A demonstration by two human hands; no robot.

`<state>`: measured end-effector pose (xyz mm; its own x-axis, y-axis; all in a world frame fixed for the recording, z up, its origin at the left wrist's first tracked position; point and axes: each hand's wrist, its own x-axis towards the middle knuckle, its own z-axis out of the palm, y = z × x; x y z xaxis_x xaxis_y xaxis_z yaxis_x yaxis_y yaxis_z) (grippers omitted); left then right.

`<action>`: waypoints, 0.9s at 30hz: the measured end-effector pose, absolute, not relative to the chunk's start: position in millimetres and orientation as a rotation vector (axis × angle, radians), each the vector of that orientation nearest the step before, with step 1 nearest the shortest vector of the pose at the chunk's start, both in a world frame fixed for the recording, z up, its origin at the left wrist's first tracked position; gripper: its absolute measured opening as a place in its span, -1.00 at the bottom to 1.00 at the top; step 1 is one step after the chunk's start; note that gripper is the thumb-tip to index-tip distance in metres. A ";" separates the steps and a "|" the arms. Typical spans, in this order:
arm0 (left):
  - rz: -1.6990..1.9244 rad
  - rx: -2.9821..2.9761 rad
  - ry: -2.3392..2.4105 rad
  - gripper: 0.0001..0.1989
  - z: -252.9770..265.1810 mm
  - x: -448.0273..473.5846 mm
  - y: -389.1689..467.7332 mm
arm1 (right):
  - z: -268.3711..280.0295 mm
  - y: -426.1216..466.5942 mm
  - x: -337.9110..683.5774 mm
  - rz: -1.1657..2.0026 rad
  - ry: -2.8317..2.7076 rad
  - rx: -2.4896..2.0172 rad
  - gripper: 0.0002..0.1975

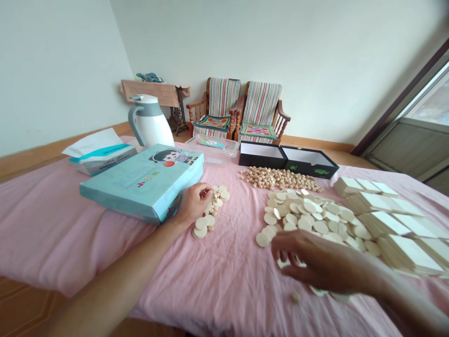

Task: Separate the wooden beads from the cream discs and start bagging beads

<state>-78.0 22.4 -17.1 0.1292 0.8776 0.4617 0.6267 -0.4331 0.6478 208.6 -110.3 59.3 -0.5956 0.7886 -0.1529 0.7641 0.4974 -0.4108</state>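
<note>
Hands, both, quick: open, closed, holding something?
Left hand: curled by the small pile; can't tell if holding.
Right hand: half-curled by the big pile; can't tell if holding.

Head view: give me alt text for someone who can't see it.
A person's left hand is at a small cluster of pale discs on pink cloth; the right hand at a larger disc pile, near stacked rectangular pieces.

A jug (154, 125) stands near a tissue pack (103, 158).

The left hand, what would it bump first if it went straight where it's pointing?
Probably the small heap of pale discs, just in front of the left hand; I can't tell whether they touch.
</note>
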 end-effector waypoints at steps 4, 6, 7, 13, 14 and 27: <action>1.170 2.124 1.478 -0.82 -19.9 -77.8 22.7 | 41.2 -154.9 212.7 0.570 -2.729 -1.402 -0.77; 1.162 2.118 1.483 -0.82 -21.6 -78.4 23.4 | 34.8 -161.7 208.5 0.535 -2.746 -1.418 -0.77; 1.158 2.115 1.485 -0.82 -22.5 -78.7 23.8 | 33.4 -163.1 205.8 0.528 -2.751 -1.421 -0.76; 1.148 2.108 1.490 -0.81 -25.7 -78.3 25.0 | 47.9 -141.5 205.0 0.458 -2.658 -1.350 -0.79; 1.150 2.107 1.487 -0.81 -25.2 -78.0 24.8 | 51.5 -128.6 208.0 0.436 -2.608 -1.369 -0.80; 1.238 2.107 1.522 -0.83 -9.1 -79.7 18.5 | 44.8 55.7 202.9 -0.158 -2.160 -1.806 -0.79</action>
<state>-79.7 18.5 -9.1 0.0870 0.8724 0.4810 0.6489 -0.4160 0.6371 202.9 55.7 44.8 -0.1492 0.9383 0.3119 0.9737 0.1945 -0.1191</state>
